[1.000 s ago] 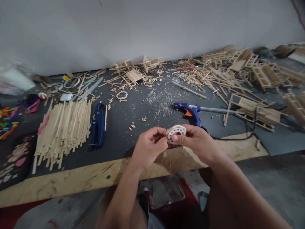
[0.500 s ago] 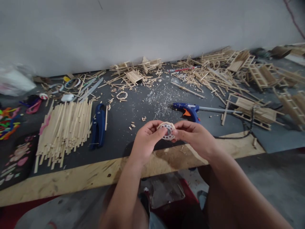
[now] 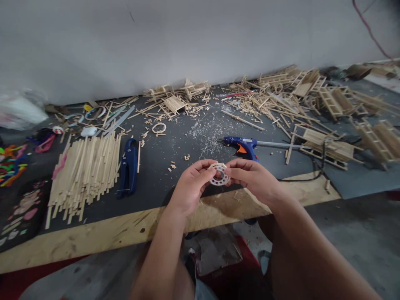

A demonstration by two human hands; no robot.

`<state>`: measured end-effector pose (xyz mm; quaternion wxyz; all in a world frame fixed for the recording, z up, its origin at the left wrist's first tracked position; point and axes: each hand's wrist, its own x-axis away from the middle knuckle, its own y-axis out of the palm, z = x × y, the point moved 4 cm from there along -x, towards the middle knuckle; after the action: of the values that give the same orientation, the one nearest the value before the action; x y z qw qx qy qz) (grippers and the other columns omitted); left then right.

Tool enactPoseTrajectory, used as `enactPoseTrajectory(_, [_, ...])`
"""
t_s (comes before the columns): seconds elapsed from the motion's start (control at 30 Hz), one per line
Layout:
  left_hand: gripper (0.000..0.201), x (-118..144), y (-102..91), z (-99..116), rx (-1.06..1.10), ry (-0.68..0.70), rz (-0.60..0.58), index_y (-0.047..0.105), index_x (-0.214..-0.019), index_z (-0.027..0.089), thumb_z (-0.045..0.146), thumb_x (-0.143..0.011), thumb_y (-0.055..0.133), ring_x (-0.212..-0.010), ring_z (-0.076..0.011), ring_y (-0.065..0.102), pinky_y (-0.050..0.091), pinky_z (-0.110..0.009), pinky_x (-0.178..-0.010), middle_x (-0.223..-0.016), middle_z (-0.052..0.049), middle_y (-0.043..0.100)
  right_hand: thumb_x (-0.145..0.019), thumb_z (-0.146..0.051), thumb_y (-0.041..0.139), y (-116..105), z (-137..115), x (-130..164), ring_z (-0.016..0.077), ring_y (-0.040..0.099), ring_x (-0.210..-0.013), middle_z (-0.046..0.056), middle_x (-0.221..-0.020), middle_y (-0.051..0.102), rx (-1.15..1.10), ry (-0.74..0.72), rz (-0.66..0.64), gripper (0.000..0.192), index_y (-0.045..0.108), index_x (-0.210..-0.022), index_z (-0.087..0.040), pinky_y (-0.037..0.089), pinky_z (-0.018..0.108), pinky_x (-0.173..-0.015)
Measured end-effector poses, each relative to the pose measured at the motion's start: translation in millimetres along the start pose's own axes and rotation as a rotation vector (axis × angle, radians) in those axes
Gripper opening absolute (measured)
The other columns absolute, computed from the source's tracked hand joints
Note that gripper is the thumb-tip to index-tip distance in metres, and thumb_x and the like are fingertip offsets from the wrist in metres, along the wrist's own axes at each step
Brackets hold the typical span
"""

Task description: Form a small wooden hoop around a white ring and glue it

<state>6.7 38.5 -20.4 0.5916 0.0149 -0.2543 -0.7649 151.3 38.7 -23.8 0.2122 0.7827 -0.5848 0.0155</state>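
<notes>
Between my two hands, above the table's front edge, is a small pale ring with a row of holes (image 3: 219, 181); a strip of light wood shows along its top rim. My left hand (image 3: 194, 183) pinches the ring's left side, thumb on its face. On the other side my right hand (image 3: 254, 177) grips it between thumb and fingers. The undersides of the fingers are hidden. Just beyond my right hand lies a blue glue gun (image 3: 242, 143) with an orange trigger. A few tiny cut wood pieces (image 3: 171, 166) lie near my left hand.
At left are a pile of wooden sticks (image 3: 86, 173), a blue hand cutter (image 3: 127, 168) and a dark patterned case (image 3: 23, 208). A wooden ring (image 3: 158, 128) lies farther back. Small stick-built models (image 3: 331, 141) and loose sticks crowd the right and back. A black cord (image 3: 303, 179) runs at right.
The ring's face and central hole show more now, as my left thumb has shifted up to its upper left edge. The whole view has turned slightly. Both hands keep hold.
</notes>
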Motion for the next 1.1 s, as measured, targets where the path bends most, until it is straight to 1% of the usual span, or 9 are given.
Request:
enactPoseTrajectory(0.1, [0.017,-0.9,-0.6,-0.9,-0.102,0.025,0.019,0.067,-0.089,0.019,0.028,-0.076,0.063,-0.075,-0.0112,0.058,0.043,-0.024,-0.071,-0.084,-0.002,0.067,-0.071,-0.031,0.068,-0.4,-4.3,0.0,0.0093,0.053,-0.062,-0.001,-0.068,0.061,0.101,-0.058,0.046,0.015,0.067,-0.076,-0.017,0.042,0.025,-0.064])
enactPoseTrajectory(0.2, [0.019,-1.7,-2.3,-0.7,-0.193,0.06,0.059,0.067,-0.089,0.019,0.031,-0.076,0.063,-0.07,-0.0101,0.056,0.042,-0.023,-0.066,-0.082,-0.002,0.066,-0.071,-0.033,0.067,1.9,-7.5,0.4,0.0111,0.055,-0.068,0.001,-0.077,0.063,0.118,-0.099,0.058,0.022,0.065,-0.086,-0.017,0.042,0.026,-0.068])
enactPoseTrajectory(0.27, [0.021,-1.7,-2.7,-0.1,-0.204,0.075,0.07,0.066,-0.091,0.018,0.032,-0.076,0.062,-0.07,-0.0109,0.056,0.043,-0.023,-0.065,-0.085,-0.003,0.066,-0.069,-0.033,0.069,3.1,-7.7,0.5,0.012,0.056,-0.072,0.001,-0.081,0.063,0.129,-0.116,0.057,0.025,0.063,-0.088,-0.018,0.043,0.027,-0.07])
enactPoseTrajectory(0.4, [0.02,-0.9,0.4,1.0,-0.24,0.096,0.02,0.064,-0.091,0.018,0.029,-0.075,0.062,-0.077,-0.013,0.058,0.045,-0.027,-0.074,-0.086,-0.003,0.066,-0.069,-0.036,0.068,1.9,-4.9,-0.2,0.0133,0.056,-0.072,0.001,-0.077,0.064,0.234,-0.131,0.066,0.022,0.062,-0.08,-0.018,0.042,0.027,-0.07])
enactPoseTrajectory(0.47, [0.018,-0.2,0.8,1.9,-0.303,0.128,0.028,0.065,-0.09,0.018,0.029,-0.076,0.061,-0.078,-0.0131,0.059,0.045,-0.026,-0.075,-0.085,-0.002,0.066,-0.07,-0.038,0.067,0.8,-3.3,-0.4,0.0134,0.055,-0.07,0.0,-0.073,0.063,0.298,-0.126,0.057,0.022,0.062,-0.077,-0.018,0.041,0.026,-0.066])
enactPoseTrajectory(0.6, [0.014,0.8,-1.6,2.8,-0.43,0.169,0.071,0.066,-0.084,0.02,0.029,-0.077,0.058,-0.076,-0.0121,0.057,0.044,-0.023,-0.07,-0.081,0.0,0.065,-0.069,-0.04,0.067,0.4,-2.8,1.2,0.0116,0.05,-0.062,-0.001,-0.067,0.059,0.41,-0.093,0.035,0.023,0.061,-0.075,-0.018,0.036,0.024,-0.057])
enactPoseTrajectory(0.9, [0.012,3.3,-1.5,5.7,-0.61,0.123,0.062,0.063,-0.077,0.018,0.025,-0.074,0.052,-0.064,-0.0103,0.049,0.038,-0.022,-0.059,-0.069,0.002,0.057,-0.067,-0.034,0.068,2.2,-6.6,6.7,0.0083,0.041,-0.055,-0.004,-0.059,0.052,0.528,-0.064,0.03,0.019,0.06,-0.068,-0.016,0.028,0.021,-0.05])
enactPoseTrajectory(1.03, [0.012,5.4,-0.1,7.5,-0.693,0.128,-0.013,0.06,-0.078,0.018,0.025,-0.075,0.051,-0.065,-0.0106,0.049,0.038,-0.022,-0.06,-0.072,0.002,0.057,-0.067,-0.037,0.066,1.0,-6.0,6.8,0.0076,0.035,-0.052,-0.006,-0.055,0.044,0.641,-0.048,0.049,0.022,0.058,-0.066,-0.016,0.024,0.021,-0.047])
enactPoseTrajectory(1.1, [0.011,6.8,0.2,8.6,-0.734,0.144,-0.061,0.059,-0.079,0.018,0.026,-0.076,0.051,-0.065,-0.0104,0.048,0.037,-0.022,-0.06,-0.072,0.002,0.056,-0.068,-0.038,0.065,1.1,-5.5,7.5,0.0077,0.035,-0.053,-0.005,-0.055,0.043,0.68,-0.036,0.037,0.023,0.059,-0.066,-0.016,0.025,0.022,-0.048])
